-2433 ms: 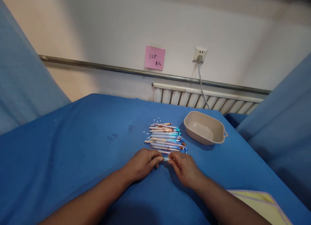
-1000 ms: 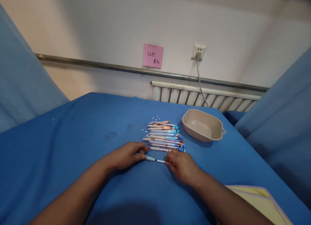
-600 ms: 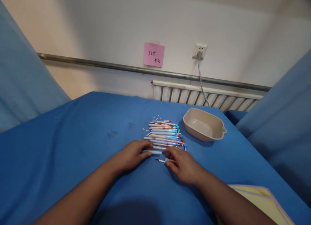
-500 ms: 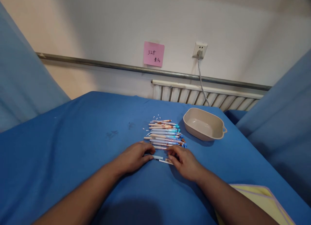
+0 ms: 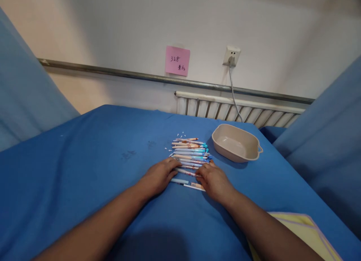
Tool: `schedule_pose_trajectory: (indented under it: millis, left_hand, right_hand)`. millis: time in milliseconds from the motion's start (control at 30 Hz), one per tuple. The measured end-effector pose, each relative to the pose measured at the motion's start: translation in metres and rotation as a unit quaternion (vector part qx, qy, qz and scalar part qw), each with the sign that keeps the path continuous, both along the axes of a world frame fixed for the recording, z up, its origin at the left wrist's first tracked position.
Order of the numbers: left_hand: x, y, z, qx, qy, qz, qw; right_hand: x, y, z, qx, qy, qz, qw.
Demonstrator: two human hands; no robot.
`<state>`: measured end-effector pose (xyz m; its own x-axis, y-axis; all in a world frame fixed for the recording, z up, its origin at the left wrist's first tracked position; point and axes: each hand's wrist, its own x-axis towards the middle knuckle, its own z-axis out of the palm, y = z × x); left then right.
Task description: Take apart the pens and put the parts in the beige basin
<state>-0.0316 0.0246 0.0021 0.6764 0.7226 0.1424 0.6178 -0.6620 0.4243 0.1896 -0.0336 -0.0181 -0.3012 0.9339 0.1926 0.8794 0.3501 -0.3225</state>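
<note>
Several slim pens point(image 5: 188, 153) in white, peach, pale blue and turquoise lie side by side on the blue cloth. At the near side of this row, one white pen with reddish print point(image 5: 186, 172) runs between my two hands. My left hand point(image 5: 162, 175) is closed on its left end, and my right hand point(image 5: 213, 180) has its fingers curled round the right end. Just nearer to me lie a pale blue pen barrel point(image 5: 180, 181), a thin white stick point(image 5: 194, 187) and a short peach piece point(image 5: 196, 185). Small white tips point(image 5: 182, 135) are scattered beyond and left of the row.
A beige basin point(image 5: 237, 144) with a small handle stands right of the pens. Yellow cloth point(image 5: 296, 227) with a lilac edge lies at the lower right. Behind the blue-covered table point(image 5: 93, 148) are a radiator point(image 5: 214, 105), a metal rail and a plugged-in socket point(image 5: 231, 56).
Both hands have moved slightly away from me, from the pale blue barrel and loose pieces to the pen at the row's near side. The barrel and peach piece now lie uncovered.
</note>
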Motion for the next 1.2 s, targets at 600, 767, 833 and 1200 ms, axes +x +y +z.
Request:
schedule_pose_trajectory:
  millis: [600,767,833,1200]
  left_hand:
    - [0.006,0.001,0.007,0.004,0.058,-0.024,0.998]
    - [0.009,-0.007,0.002,-0.003,0.027,0.01,1.0]
    - [0.012,-0.01,0.002,-0.015,0.006,0.001,1.0]
    - [0.01,-0.012,0.005,-0.043,-0.092,-0.007,0.995]
  right_hand:
    - [-0.006,-0.003,-0.001,-0.008,0.054,0.055,0.997]
    - [-0.006,-0.001,-0.002,-0.005,0.068,0.066,0.996]
    - [-0.005,0.0,-0.004,-0.01,0.08,0.072,0.994]
    - [-0.003,0.0,-0.006,0.03,0.133,0.063,0.989]
